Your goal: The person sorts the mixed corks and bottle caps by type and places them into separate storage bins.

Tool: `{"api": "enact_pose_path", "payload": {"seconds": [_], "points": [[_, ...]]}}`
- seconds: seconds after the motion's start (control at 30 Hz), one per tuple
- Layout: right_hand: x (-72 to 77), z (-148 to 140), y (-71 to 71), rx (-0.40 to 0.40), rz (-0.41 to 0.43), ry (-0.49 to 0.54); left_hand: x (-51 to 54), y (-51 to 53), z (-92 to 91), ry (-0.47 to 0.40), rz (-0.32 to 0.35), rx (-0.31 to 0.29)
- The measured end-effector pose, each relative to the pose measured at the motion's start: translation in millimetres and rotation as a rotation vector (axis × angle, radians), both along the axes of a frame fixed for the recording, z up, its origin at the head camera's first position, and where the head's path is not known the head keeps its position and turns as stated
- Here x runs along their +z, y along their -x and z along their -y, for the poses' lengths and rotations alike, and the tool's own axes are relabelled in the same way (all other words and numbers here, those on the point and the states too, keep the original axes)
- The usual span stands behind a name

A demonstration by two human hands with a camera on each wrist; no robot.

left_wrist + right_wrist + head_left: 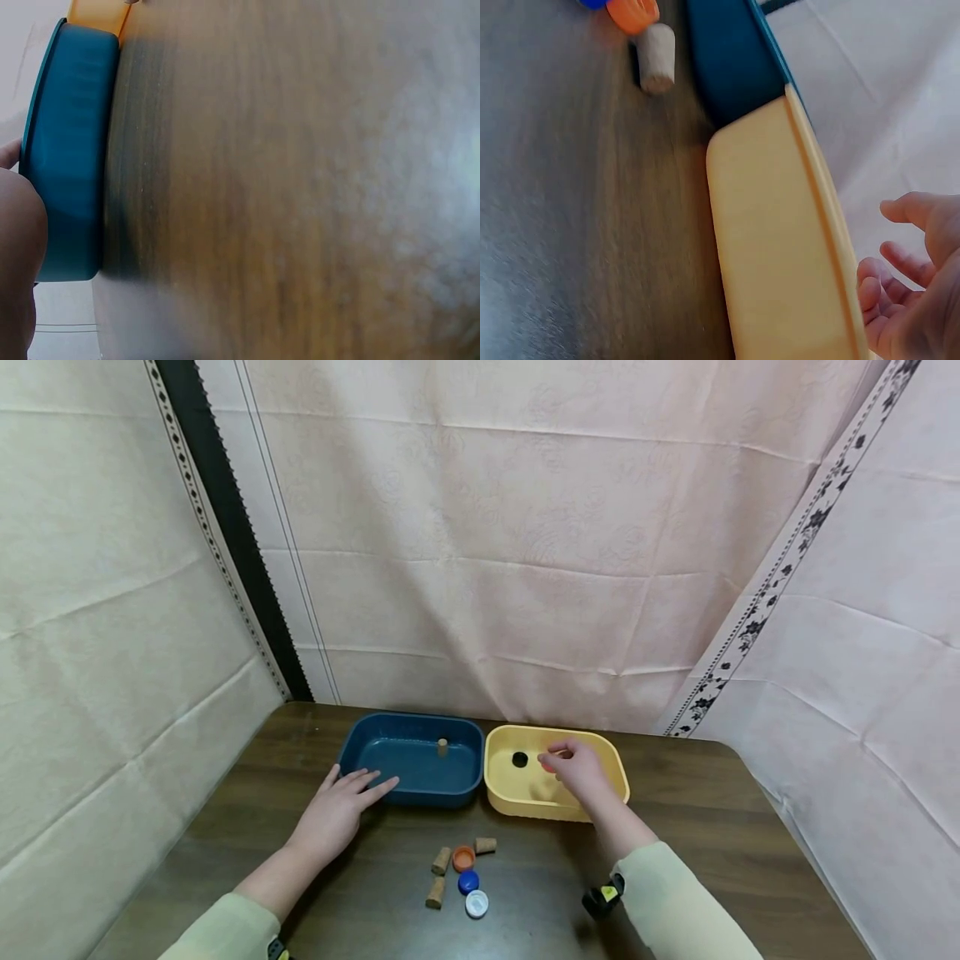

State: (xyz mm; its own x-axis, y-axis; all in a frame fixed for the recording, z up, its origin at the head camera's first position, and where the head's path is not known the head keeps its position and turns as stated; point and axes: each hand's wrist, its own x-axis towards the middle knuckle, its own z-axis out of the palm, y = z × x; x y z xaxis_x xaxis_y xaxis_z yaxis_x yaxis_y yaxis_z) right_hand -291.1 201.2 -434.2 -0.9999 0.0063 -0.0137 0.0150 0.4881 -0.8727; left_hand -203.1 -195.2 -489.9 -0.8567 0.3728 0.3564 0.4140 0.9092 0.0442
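My left hand (333, 814) has its fingers spread at the near left rim of the blue bin (427, 798); in the left wrist view the hand (19, 232) is beside that bin's wall (71, 150). A small cork (442, 747) is inside. Over the yellow bin (543, 810) is my right hand (581, 770), with a red cap (549, 767) partly hidden by its fingers and a black cap (520, 759) to the left. In the right wrist view, the right hand (919, 277) shows its thumb apart from loosely bent fingers, nothing visible between them.
In front of the bins, several corks (441, 860) lie on the brown table (390, 893) around an orange cap (463, 858), a blue cap (468, 882) and a white cap (476, 904). Pale cloth (480, 527) hangs behind the bins and at both sides.
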Motion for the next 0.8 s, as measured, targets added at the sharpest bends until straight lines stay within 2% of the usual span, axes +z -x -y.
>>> {"api": "enact_pose_path", "payload": {"seconds": [0.23,0.5,0.63,0.8], "points": [[5.0,9.5,-21.5,0.05,-0.056,-0.005,0.4,-0.8,0.0,0.001,0.001,0.002],[13.2,19.5,-48.8,0.087,-0.049,-0.009,0.9,-1.0,0.0,0.009,0.0,0.004],[12.6,22.6,-61.9,0.129,-0.051,-0.003,0.0,-0.8,0.0,-0.001,-0.001,-0.004],[9.6,24.1,-77.1,0.18,-0.004,-0.001,-0.9,-0.1,0.3,0.001,0.002,-0.002]]}}
